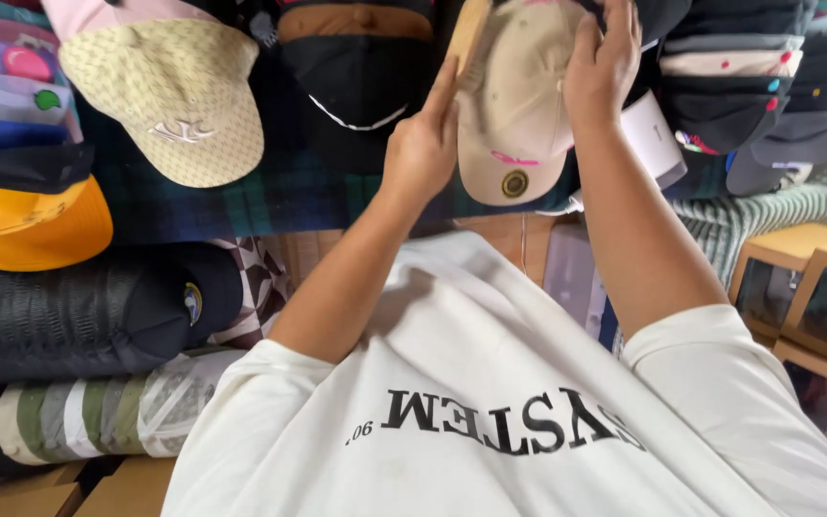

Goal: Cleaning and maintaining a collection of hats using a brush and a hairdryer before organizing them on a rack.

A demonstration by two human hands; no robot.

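Nearest the camera, a white cotton shirt with dark lettering (471,412) fills the lower frame, and two bare forearms rise from its short sleeves. Beyond it, the left hand (421,144) presses flat against the side of a beige cloth baseball cap with a round sticker on its brim (512,115), fingers straight along the cap's edge. The right hand (603,62) grips the cap's crown from the other side, fingers curled over the top, so both hands are clamped on it with the cap between them. The cap is held up among hanging caps: a cream patterned cap with an embroidered front (169,96) well to its left, a black cap (356,81) just beside the left hand, and an orange brim (31,225) at the far left.
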